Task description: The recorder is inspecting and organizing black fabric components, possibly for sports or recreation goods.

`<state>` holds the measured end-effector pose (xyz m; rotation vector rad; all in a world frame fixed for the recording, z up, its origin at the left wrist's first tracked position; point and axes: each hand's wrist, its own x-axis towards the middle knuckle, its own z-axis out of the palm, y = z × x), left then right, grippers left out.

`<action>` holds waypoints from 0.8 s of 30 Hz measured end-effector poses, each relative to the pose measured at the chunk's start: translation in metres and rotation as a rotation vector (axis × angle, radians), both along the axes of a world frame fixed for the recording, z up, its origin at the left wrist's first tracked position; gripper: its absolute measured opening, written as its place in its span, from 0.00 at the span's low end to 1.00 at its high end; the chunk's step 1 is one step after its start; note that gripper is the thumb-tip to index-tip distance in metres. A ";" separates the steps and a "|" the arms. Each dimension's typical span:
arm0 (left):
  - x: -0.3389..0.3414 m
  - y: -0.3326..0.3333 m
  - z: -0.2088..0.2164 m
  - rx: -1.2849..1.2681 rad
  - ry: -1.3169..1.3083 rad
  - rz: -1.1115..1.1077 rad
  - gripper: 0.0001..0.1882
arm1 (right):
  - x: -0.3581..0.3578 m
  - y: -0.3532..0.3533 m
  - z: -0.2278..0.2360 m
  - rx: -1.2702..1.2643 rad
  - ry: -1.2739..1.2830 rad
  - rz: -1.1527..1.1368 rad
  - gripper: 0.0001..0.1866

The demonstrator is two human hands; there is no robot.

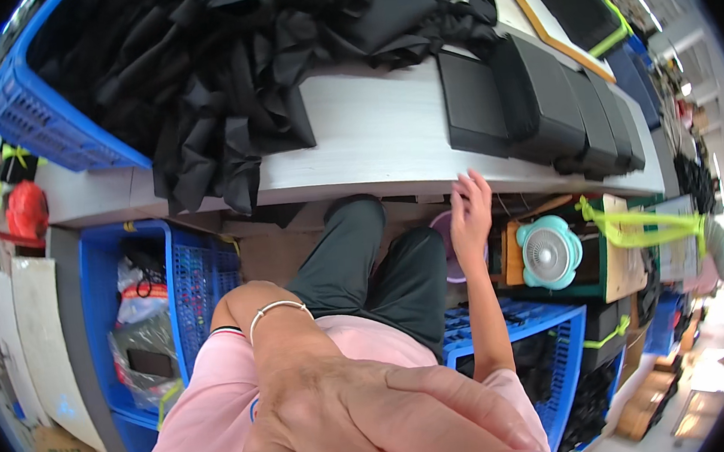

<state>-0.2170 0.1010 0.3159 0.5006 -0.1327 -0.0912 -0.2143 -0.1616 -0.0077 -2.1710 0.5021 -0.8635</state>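
My left hand (369, 406) is raised very close to the camera, its back filling the lower middle, with a pale bangle (279, 309) on that arm. Its fingertips run into the lower edge, so their hold cannot be made out. Out past my right knee, my right hand (471, 216) hovers at the front edge of the white table (370, 122), fingers stretched and slightly apart, holding nothing. Nearest to it on the table are several black padded box-shaped pieces (540, 98) standing in a row. A large heap of black fabric (220, 75) covers the table's left and far side.
A blue crate (68, 114) stands at the far left beside the fabric. Lower left, another blue crate (174, 294) holds bagged items. At my right are a turquoise fan (551, 252) and a blue crate (574, 336) with black pieces. A purple round thing (451, 278) sits below the table.
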 end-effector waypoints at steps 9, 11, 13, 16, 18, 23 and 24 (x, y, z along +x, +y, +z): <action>0.101 0.028 -0.088 -0.183 -0.637 -0.178 0.11 | 0.240 -0.087 0.058 -0.048 -0.189 0.017 0.29; 0.118 0.019 -0.116 -0.238 -0.701 -0.199 0.18 | 0.289 -0.115 0.065 0.185 -0.177 -0.067 0.40; 0.133 0.016 -0.146 -0.168 -0.640 -0.359 0.17 | 0.321 -0.135 0.070 0.174 -0.231 -0.097 0.37; 0.153 0.016 -0.185 0.226 -0.514 -0.581 0.22 | 0.334 -0.135 0.080 0.269 -0.151 -0.072 0.19; 0.158 0.005 -0.203 0.308 -0.344 -0.605 0.22 | 0.319 -0.109 0.086 -0.004 -0.310 -0.097 0.16; 0.167 -0.018 -0.237 0.632 -0.400 -0.364 0.27 | 0.207 0.010 0.071 -0.764 -0.284 0.008 0.10; 0.166 -0.024 -0.242 0.764 -0.493 -0.169 0.30 | 0.184 0.036 0.061 -0.815 -0.203 0.032 0.09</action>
